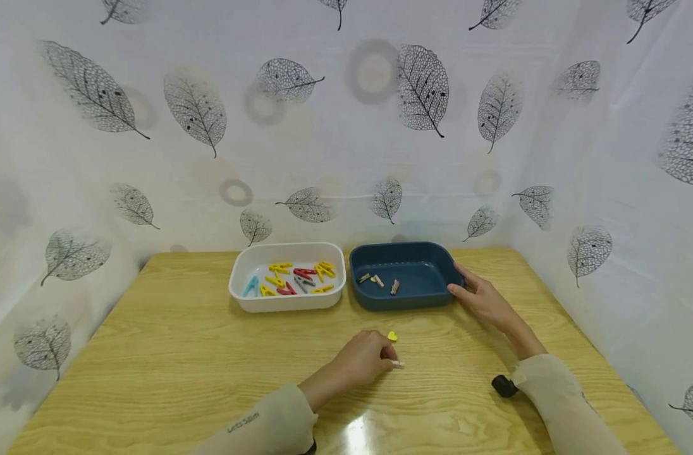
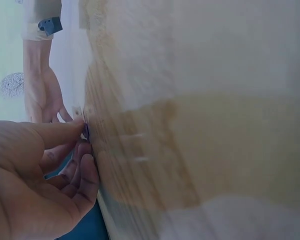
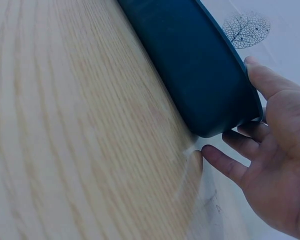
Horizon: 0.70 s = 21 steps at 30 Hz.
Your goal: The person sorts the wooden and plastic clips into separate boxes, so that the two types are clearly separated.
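Near the table's middle, my left hand pinches a small pale wooden clothespin between thumb and fingers. The fingers hide most of it in the left wrist view. Just beyond that hand lies a yellow heart-shaped piece. My right hand holds the right end of a dark blue bin. In the right wrist view its thumb is at the rim and the other fingers are at the lower wall. Several small wooden clothespins lie inside the bin, a bit of yellow among them.
Left of the blue bin stands a white bin with several yellow, red, grey and light blue plastic clothespins. Both stand at the back of the wooden table. Behind and beside the table hangs a leaf-print curtain.
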### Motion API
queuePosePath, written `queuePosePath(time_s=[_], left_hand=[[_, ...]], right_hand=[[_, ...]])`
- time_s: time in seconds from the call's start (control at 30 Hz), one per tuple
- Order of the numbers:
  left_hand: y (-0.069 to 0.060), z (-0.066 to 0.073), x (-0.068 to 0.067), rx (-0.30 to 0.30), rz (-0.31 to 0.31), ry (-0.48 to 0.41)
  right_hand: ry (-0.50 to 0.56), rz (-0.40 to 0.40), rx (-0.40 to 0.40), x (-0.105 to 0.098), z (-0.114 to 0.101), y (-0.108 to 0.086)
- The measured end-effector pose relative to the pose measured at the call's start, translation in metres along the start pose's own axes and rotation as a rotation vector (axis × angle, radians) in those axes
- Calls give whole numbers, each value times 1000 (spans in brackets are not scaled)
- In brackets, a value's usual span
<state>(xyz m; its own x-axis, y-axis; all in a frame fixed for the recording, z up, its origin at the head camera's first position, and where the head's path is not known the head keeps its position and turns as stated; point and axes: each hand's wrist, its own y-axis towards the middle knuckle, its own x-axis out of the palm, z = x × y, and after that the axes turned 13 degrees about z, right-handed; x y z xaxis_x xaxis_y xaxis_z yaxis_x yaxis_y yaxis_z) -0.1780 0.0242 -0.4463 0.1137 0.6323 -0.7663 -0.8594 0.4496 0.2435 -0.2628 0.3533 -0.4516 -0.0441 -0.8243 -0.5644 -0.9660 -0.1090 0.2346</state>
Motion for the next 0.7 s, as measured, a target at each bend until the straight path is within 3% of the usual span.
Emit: queuePosePath(time_s=[0.23,0.5,0.7], left_hand=[[-1,1,-5,-47,-22,-46],[-1,2,-14,-123,-53,-184],[-2,1,-20,-108,-37,-189]], right_hand=[[5,6,-4,1,-1,-1],[-1,4,-3,0,0,0],[5,1,-1,0,1,0]])
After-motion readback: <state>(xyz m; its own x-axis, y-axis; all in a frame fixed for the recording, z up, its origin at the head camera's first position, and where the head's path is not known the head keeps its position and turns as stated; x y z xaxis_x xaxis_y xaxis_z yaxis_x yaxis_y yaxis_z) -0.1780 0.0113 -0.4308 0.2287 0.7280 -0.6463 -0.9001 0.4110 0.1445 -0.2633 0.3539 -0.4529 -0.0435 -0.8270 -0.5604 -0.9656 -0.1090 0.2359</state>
